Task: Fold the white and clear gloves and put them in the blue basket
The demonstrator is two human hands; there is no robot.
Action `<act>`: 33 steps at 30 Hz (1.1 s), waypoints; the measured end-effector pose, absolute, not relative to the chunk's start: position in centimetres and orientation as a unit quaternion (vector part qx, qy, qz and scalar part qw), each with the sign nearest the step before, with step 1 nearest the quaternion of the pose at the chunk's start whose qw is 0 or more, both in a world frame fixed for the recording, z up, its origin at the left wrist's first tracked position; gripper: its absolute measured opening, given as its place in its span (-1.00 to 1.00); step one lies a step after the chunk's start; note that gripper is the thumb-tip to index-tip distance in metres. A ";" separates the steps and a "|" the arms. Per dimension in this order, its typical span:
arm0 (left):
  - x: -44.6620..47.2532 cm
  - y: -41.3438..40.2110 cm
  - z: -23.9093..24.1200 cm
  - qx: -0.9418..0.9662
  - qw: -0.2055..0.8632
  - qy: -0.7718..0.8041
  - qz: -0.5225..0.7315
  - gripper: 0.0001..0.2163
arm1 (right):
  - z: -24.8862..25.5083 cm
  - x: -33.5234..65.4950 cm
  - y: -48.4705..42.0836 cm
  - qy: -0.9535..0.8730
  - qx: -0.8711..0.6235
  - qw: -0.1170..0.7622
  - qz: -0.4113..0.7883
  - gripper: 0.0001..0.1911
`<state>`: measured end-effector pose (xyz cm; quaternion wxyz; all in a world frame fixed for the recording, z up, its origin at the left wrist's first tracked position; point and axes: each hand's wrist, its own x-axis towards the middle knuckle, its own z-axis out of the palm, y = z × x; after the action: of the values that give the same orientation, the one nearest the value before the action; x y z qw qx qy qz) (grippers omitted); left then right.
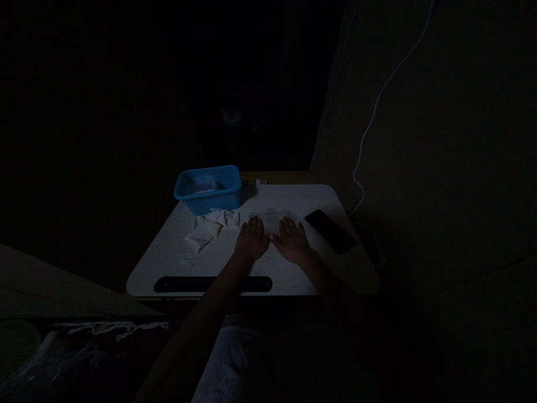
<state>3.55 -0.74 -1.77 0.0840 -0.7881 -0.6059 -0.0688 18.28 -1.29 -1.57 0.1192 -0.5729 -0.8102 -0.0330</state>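
Note:
Both hands rest palm down on a thin, pale, see-through sheet (272, 218) that lies flat on a white table (289, 195). My left hand (251, 239) has its fingers stretched out over the sheet's left part. Over its right part lies my right hand (291, 240), fingers extended too. The two thumbs nearly meet at the sheet's near edge. Left of my left hand are crumpled whitish pieces (205, 230), perhaps paper or cloth. A dark phone (330, 230) lies to the right of my right hand. The light is very dim, so the sheet's material is unclear.
A blue plastic basket (218, 200) with something pale inside stands at the table's back left. Behind the table's far edge is a small reddish-white item (261, 181). A black slot strip (184, 284) runs along the front edge. A white cable (361, 143) hangs at the right.

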 end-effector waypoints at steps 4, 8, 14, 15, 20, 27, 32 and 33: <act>3.6 -0.9 -1.5 -0.788 0.079 -0.607 -0.065 -0.45 | -1.5 18.3 -1.3 -0.809 -0.572 0.124 -0.039 -0.32; 3.6 -0.9 -1.5 -0.788 0.079 -0.607 -0.068 -0.47 | -1.7 18.3 -1.3 -0.809 -0.574 0.122 -0.040 -0.32; 3.3 -0.7 -2.0 -0.780 0.090 -0.607 -0.124 -0.48 | -1.6 18.3 -1.3 -0.811 -0.571 0.121 -0.036 -0.33; 3.2 -0.7 -2.0 -0.781 0.090 -0.602 -0.141 -0.48 | -1.6 18.3 -1.3 -0.811 -0.572 0.120 -0.033 -0.33; 2.8 -0.8 -2.2 -0.794 0.084 -0.572 -0.188 -0.48 | -1.6 18.3 -1.2 -0.810 -0.574 0.118 -0.026 -0.33; 2.9 -0.9 -2.3 -0.813 0.089 -0.555 -0.151 -0.49 | -1.9 18.3 -1.1 -0.809 -0.574 0.125 -0.035 -0.33; 3.1 -1.1 -2.0 -0.799 0.093 -0.580 -0.129 -0.47 | -1.9 18.3 -1.1 -0.810 -0.573 0.123 -0.033 -0.31; 3.1 -1.1 -2.0 -0.796 0.095 -0.584 -0.126 -0.46 | -1.9 18.3 -1.1 -0.810 -0.573 0.124 -0.033 -0.31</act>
<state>3.14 -1.08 -1.99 0.0952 -0.7963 -0.5840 -0.1260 18.29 -1.09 -1.93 0.1238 -0.5726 -0.8097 -0.0335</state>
